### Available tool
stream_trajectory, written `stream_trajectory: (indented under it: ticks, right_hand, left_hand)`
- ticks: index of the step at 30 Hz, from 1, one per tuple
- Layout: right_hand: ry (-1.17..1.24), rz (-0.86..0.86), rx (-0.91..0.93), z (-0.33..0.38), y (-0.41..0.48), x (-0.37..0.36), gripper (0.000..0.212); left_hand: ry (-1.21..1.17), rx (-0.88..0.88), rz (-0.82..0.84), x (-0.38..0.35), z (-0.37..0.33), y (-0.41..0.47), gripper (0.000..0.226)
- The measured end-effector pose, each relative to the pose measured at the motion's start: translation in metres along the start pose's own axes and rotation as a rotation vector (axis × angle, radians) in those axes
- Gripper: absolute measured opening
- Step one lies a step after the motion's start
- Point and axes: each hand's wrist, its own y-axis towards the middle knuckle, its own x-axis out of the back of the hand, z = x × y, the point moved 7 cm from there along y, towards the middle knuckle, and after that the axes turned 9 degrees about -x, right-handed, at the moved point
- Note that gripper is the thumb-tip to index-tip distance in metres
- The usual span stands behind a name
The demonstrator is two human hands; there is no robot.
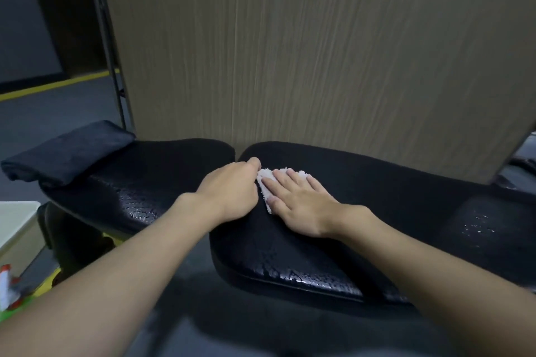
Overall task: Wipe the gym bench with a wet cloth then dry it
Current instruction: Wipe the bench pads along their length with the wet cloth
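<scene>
A black padded gym bench [391, 211] runs across the view in two pads with a gap between them. Its surface shines wet near the front edges. A small white cloth [265, 180] lies on the right pad close to the gap. My right hand [298, 206] lies flat on the cloth with straight, spread fingers. My left hand [232, 191] is beside it, fingers curled, pinching the cloth's left edge. Most of the cloth is hidden under the two hands.
A folded dark towel [66, 153] rests on the bench's left end. A wood-grain panel [319, 52] stands right behind the bench. A white box [17, 226] and a spray bottle [7, 287] are at the lower left. Yellow floor line [55, 85] at the far left.
</scene>
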Motion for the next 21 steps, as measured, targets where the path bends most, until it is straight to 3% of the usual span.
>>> stream_trajectory:
  ticks: [10, 14, 21]
  right_hand:
    - [0.034, 0.077, -0.111, -0.043, -0.04, -0.004, 0.055]
    - [0.06, 0.053, -0.245, -0.086, -0.045, 0.002, 0.055]
    - [0.087, -0.013, -0.292, -0.139, -0.077, 0.002, 0.056]
  left_hand:
    - [-0.003, -0.021, 0.115, -0.029, -0.034, 0.01, 0.039]
    - [0.07, -0.05, 0.201, -0.043, -0.051, 0.015, 0.044]
    - [0.02, -0.191, 0.223, -0.063, -0.123, 0.04, 0.039]
